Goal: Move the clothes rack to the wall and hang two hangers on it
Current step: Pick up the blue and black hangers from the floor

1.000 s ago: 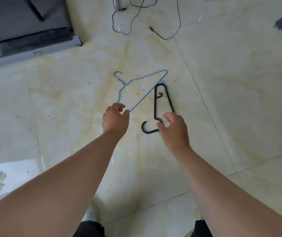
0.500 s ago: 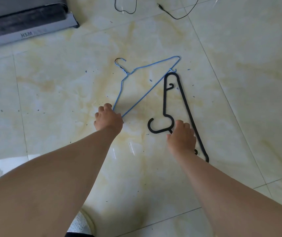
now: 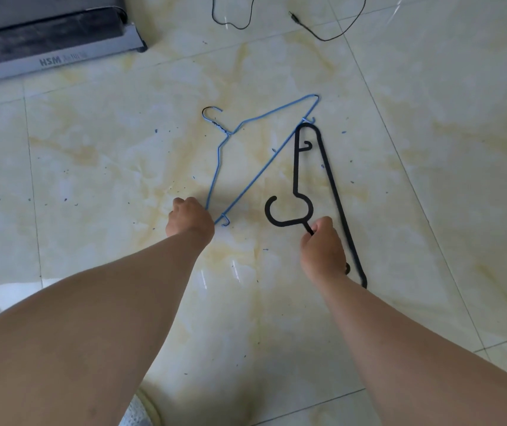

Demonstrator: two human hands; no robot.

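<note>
Two hangers lie on the pale marble floor. The blue wire hanger is in the middle, its hook pointing up-left. My left hand is closed on its near corner. The black plastic hanger lies just to the right of the blue one, its hook curling left. My right hand is closed around the stem below that hook, hiding part of the frame. The clothes rack is not in view.
A grey treadmill base marked HSM sits at the top left. Black cables trail across the floor at the top. My shoe shows at the bottom edge. Small dark specks dot the tiles.
Both hands reached down to the floor and closed, the left on the blue hanger's corner, the right on the black hanger's stem. The view has moved closer to the floor.
</note>
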